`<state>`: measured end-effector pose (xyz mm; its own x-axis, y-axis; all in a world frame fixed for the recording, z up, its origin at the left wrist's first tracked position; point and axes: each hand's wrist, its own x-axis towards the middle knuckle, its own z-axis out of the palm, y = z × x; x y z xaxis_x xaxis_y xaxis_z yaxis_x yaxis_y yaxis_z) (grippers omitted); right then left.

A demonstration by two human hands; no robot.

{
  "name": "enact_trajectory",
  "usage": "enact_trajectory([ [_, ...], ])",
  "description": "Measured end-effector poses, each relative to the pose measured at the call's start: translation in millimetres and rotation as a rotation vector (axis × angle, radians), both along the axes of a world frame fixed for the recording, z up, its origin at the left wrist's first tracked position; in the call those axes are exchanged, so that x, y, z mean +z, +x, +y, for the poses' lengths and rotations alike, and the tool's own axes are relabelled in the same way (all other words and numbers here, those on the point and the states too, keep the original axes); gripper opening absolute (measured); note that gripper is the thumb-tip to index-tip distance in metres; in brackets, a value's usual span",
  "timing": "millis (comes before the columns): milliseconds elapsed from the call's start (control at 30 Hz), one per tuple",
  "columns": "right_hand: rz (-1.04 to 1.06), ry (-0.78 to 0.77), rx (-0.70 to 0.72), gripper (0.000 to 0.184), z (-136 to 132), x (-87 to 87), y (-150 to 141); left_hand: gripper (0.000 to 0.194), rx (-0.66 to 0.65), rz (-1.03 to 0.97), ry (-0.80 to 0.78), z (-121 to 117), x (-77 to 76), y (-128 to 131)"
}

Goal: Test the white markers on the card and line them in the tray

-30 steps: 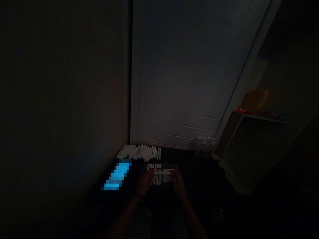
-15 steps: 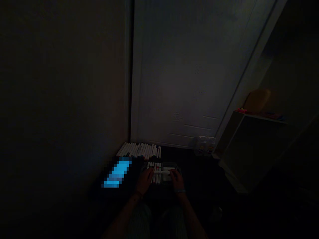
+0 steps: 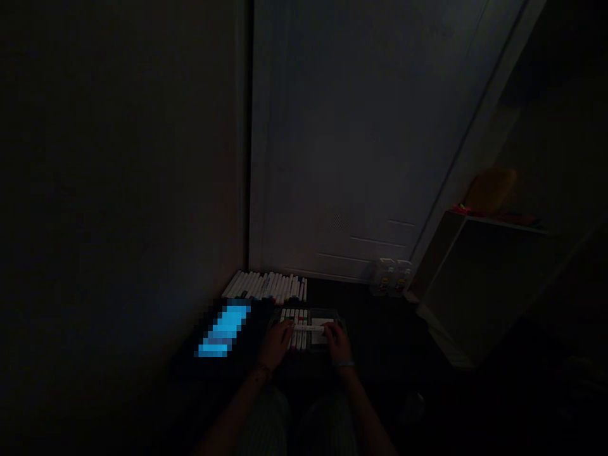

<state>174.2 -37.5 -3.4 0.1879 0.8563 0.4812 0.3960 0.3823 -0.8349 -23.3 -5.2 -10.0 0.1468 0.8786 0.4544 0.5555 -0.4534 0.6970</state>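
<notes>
A white marker (image 3: 308, 328) lies crosswise between my two hands, level above an open case. My left hand (image 3: 277, 342) pinches its left end, and my right hand (image 3: 337, 342) pinches its right end. Under it, the case (image 3: 324, 313) holds a row of white markers (image 3: 298, 342) with coloured labels in its left part. A pale flat piece (image 3: 318, 339) lies in the right part. The fingertips are dim, and my hands hide the case's lower corners.
Many white markers (image 3: 266, 287) lie side by side at the table's back left. A glowing, pixelated screen (image 3: 224, 329) is left of my hands. Two clear containers (image 3: 393, 277) stand at the back right, near a shelf unit (image 3: 446, 253). A white panel (image 3: 342, 158) rises behind the dark table.
Almost nothing differs. Both hands keep hold of the marker in the same place, and the picture is slightly darker.
</notes>
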Motion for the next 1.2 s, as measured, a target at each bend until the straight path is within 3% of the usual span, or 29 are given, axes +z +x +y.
enact_trajectory([
  [500, 0.029, -0.033, 0.013, 0.033, 1.5, -3.7, 1.1, 0.033, 0.027, 0.032, -0.001, 5.1, -6.7, -1.0],
  [1200, -0.005, -0.011, 0.035, 0.027, 3.5, -8.9, 2.9, 0.029, -0.018, -0.015, -0.010, 1.4, 0.5, 0.0],
])
